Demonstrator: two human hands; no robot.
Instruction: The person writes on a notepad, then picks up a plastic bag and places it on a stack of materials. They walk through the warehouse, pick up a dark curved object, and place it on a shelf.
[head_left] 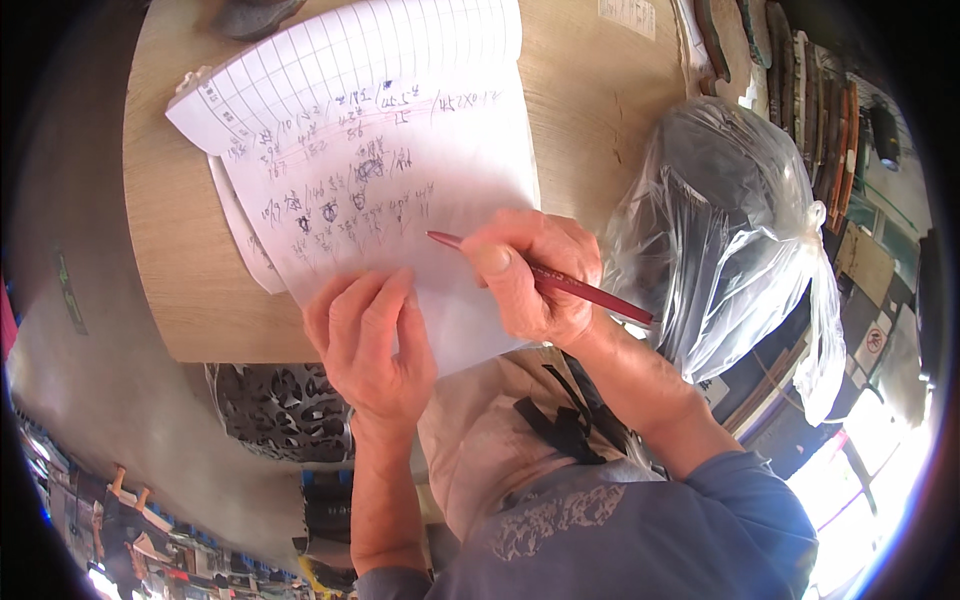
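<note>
A white sheet of paper [470,180] covered in handwritten notes lies on a light wooden table. Its upper part is a curled-over page with a printed grid [370,50]. My right hand [540,275] pinches a dark red pen [590,290], its tip pointing left at the paper just below the lowest line of writing. Whether the tip touches the paper I cannot tell. My left hand [372,340] rests on the lower left of the sheet, fingers stretched out, holding nothing. Other sheets [240,225] stick out beneath on the left.
The wooden table [180,290] has a rounded left edge. To the right sits a clear plastic bag [730,230], knotted, with something dark inside. A dark object [255,15] lies at the table's far left. A patterned black-and-grey seat [280,410] stands below the near edge.
</note>
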